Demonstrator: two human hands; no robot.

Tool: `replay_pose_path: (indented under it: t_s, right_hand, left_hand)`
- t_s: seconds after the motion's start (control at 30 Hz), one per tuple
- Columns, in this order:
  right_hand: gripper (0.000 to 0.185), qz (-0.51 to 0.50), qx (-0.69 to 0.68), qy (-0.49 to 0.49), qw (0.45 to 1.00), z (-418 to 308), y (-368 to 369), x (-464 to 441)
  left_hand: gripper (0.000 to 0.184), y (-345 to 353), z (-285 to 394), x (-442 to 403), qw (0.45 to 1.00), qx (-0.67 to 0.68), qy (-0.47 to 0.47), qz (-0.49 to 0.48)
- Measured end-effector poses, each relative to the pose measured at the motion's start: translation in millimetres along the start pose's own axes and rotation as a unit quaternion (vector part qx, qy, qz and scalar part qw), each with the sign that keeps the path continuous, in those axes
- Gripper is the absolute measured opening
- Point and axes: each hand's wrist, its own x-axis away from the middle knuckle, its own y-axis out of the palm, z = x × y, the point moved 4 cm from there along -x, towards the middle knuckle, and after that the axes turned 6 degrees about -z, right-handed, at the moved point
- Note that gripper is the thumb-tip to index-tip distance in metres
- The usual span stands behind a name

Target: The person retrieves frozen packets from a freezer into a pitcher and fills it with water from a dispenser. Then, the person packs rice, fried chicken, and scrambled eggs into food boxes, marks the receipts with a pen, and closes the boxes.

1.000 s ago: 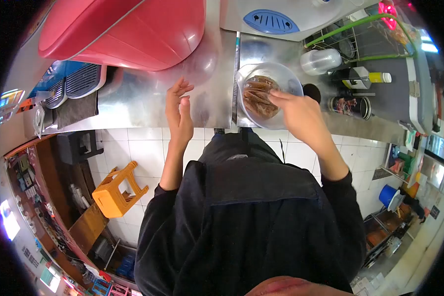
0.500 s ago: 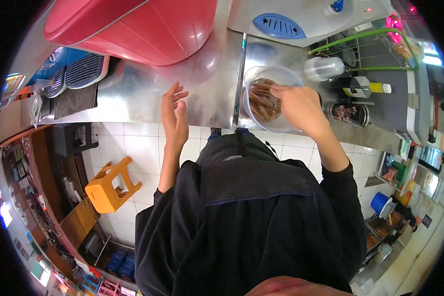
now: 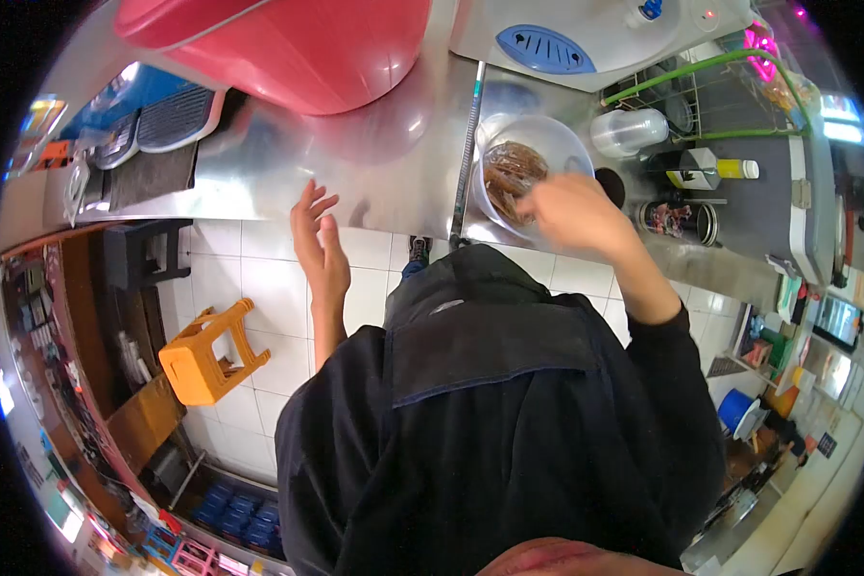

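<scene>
Black-sleeved, leaned over a metal counter (image 3: pixel 355 158). Held the left hand (image 3: pixel 323 250) in the air at the counter's front edge, fingers loosely parted and gripping nothing. Reached the right hand (image 3: pixel 583 213) into a translucent bowl (image 3: pixel 570 146), fingers bent in at a brown bundle (image 3: pixel 516 171); could not tell, through the blur, whether pinching or merely touching. Had the brown bundle inside the bowl, toward its left side, glossy as if under clear film.

Had a dark round object (image 3: pixel 609 187) just right of the bowl, then a patterned can (image 3: pixel 664 220), a yellow-capped bottle (image 3: pixel 706 170) and a clear container (image 3: pixel 629 132), all lying on their sides. Faced a large red tub (image 3: pixel 307 53) beyond the left hand, a pale appliance (image 3: pixel 634 38) with a blue oval grille (image 3: pixel 545 49) beyond the bowl, and a green-edged wire rack (image 3: pixel 698 88) to the right. Had an orange stool (image 3: pixel 194 370) on the tiled floor (image 3: pixel 276 312), off to the left.
</scene>
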Motion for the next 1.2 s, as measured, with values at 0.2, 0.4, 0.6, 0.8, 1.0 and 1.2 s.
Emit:
replay_pose_path:
  t_s: [0.2, 0.4, 0.6, 0.8, 1.0, 1.2]
  right_hand:
    - [0.03, 0.056, -0.009, -0.096, 0.994, -17.9, -42.9, 12.4]
    - [0.025, 0.044, -0.3, -0.496, 0.814, -150.4, -30.3, 55.0]
    - [0.012, -0.343, -0.07, -0.631, 0.692, -332.2, 192.1, 95.5]
    - [0.022, -0.546, 0.238, -0.673, 0.438, -461.8, 364.0, 285.6]
    - [0.034, -0.529, 0.464, -0.628, 0.333, -554.9, 565.4, 428.7]
    - [0.03, -0.434, 0.47, -0.697, 0.324, -722.7, 708.5, 521.2]
  left_hand:
    - [0.044, -53.7, -2.8, 140.9, 0.972, -0.062, -0.077, 0.212]
    - [0.035, -48.7, -2.1, 343.1, 0.873, -0.059, -0.191, 0.445]
    - [0.052, -4.4, 114.7, 501.3, 0.753, -0.193, -0.224, 0.587]
    - [0.014, 28.9, 171.4, 734.9, 0.537, -0.229, -0.305, 0.752]
    - [0.037, 48.6, 230.6, 969.9, 0.386, -0.222, -0.338, 0.829]
    - [0.024, -7.4, 248.2, 1197.6, 0.337, -0.33, -0.272, 0.839]
